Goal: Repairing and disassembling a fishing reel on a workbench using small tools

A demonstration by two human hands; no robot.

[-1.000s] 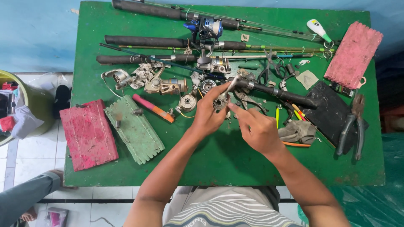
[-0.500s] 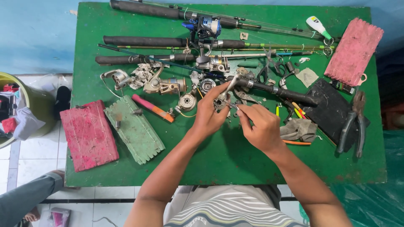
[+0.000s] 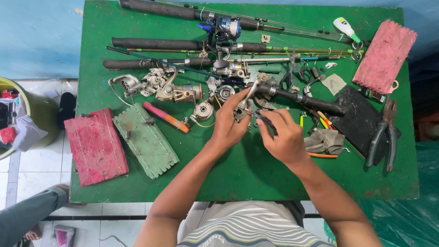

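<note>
A small metal reel part (image 3: 241, 111), silvery and greasy, is held just above the green desk (image 3: 256, 174) near its middle. A thin dark tool (image 3: 261, 119) lies slantwise against it, its tip touching the part's right side.

A small white tube (image 3: 344, 26) with a green tip lies at the far right of the green table (image 3: 256, 178), just left of the pink foam block (image 3: 384, 55). It bears a label with dark and green print, too small to make out. It lies tilted, its green tip toward the ring at the end of a fishing rod (image 3: 292, 51). No signs or screens show. The other things on the table carry no label that can be told.
</note>
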